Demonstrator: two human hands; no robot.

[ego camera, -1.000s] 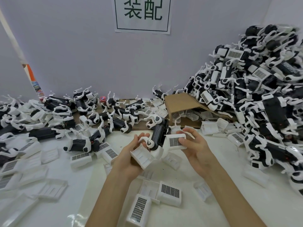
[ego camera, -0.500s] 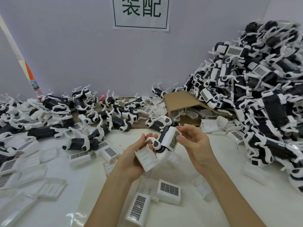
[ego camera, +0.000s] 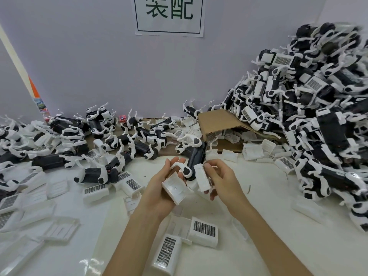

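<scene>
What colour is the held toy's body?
The toy has a black body with white legs; the head view shows it best.

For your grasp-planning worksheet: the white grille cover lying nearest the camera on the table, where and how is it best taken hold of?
Probably across the two long side walls of the grille cover, coming down from above. It lies flat, grille up, with both long sides free. Its far end sits close to a second grille cover.
</scene>
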